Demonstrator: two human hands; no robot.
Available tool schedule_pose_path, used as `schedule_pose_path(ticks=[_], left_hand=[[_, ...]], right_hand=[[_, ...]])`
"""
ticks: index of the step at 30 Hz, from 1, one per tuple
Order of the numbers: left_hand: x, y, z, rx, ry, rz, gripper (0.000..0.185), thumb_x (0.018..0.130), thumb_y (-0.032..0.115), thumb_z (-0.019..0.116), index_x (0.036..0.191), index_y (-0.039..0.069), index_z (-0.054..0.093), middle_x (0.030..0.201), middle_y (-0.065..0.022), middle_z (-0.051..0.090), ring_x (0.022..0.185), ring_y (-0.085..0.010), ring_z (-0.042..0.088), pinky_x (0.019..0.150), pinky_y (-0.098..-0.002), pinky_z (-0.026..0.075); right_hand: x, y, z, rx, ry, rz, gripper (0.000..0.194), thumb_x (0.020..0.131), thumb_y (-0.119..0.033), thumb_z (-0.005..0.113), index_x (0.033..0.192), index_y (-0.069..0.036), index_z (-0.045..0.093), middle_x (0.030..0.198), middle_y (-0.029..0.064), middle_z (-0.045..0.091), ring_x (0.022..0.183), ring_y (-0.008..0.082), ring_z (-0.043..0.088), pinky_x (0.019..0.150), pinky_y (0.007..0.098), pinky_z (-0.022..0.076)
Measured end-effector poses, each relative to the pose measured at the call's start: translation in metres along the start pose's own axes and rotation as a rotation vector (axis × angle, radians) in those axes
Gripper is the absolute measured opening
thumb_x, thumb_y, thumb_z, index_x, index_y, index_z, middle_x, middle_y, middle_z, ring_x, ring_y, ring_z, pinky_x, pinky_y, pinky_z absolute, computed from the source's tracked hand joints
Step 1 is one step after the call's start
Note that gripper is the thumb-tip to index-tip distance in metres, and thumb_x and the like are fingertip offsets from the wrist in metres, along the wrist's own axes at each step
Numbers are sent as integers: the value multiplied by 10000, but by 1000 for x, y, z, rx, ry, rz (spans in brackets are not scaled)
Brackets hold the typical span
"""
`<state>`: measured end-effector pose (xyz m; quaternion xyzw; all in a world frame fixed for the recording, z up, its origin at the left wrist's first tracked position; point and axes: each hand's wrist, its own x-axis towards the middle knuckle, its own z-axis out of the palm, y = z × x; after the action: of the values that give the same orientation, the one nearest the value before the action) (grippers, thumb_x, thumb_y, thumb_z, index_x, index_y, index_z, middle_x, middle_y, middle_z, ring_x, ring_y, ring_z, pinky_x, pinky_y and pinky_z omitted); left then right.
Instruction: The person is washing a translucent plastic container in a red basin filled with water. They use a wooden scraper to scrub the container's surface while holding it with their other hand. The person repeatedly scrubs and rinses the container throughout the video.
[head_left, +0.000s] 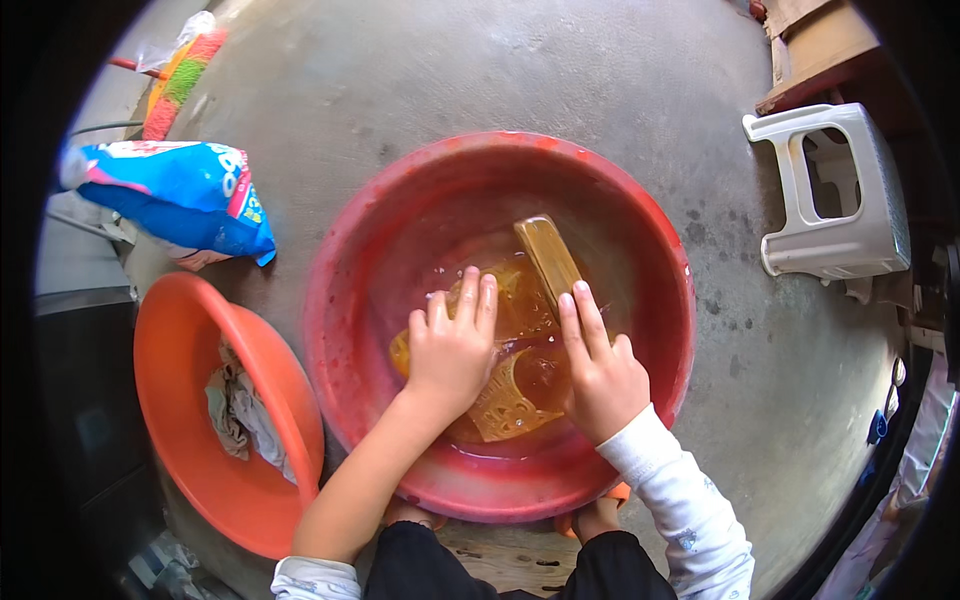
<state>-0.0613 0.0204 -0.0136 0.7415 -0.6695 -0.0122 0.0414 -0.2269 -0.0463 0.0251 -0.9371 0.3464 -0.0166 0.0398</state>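
Observation:
A large red plastic basin (360, 247) stands before me with shallow water in it. In the water lies a yellow plastic openwork basket (510, 412), partly under my hands. My left hand (454, 356) grips the basket from above, its fingers spread over it and its thumb hidden. My right hand (607, 375) holds a long brown rectangular block (547, 251), perhaps a wooden brush. Two fingers lie along the block's near end, and its far end points up and away. The underside of the block is not visible.
An orange plastic tub (165, 390) with crumpled cloths (251, 412) stands at left, against the basin. Behind it are a blue detergent bag (172, 191) and a colourful mop head (181, 86). A white plastic stool (836, 191) lies on its side at right on the concrete floor (480, 67).

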Motion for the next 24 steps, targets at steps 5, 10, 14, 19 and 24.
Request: schedule_pose_path(ticks=[5,10,14,19,24], left_hand=[[-15,-4,11,-75,19,-27,848,594,307,758,1295,-4,397,1325,-136,426,935,-262,511,736,-359,433],[6,-14,10,-122,-17,-51,841,579,295,766,1288,17,410,1322,-115,427,864,-261,527,766,-351,436],[21,-18,9,-134,-107,-86,817,577,259,758,1277,19,412,1306,-112,446,884,-271,536,755,-368,448],[-1,-8,7,-201,-123,-143,833,599,248,747,1309,18,376,1333,-112,424,919,-272,540,772,-365,448],[-15,-14,16,-332,-35,-113,883,605,231,749,1348,23,319,1365,-138,379,986,-280,521,834,-371,438]], right_hand=[[-16,-19,-4,62,50,15,703,593,-1,570,1285,-35,447,1381,85,383,457,190,421,421,262,438],[-1,-11,17,45,45,22,727,576,6,563,1291,-57,444,1378,62,394,461,198,459,410,263,448],[11,-3,13,47,-51,25,754,574,11,568,1310,-62,418,1372,62,401,472,211,499,420,277,464],[-14,-12,-6,-3,-65,-16,721,597,-5,559,1304,-65,430,1374,62,398,471,199,491,417,268,456],[-46,-23,-4,-51,-95,-71,642,640,-21,538,1277,-58,467,1381,61,392,471,171,432,404,246,429]])
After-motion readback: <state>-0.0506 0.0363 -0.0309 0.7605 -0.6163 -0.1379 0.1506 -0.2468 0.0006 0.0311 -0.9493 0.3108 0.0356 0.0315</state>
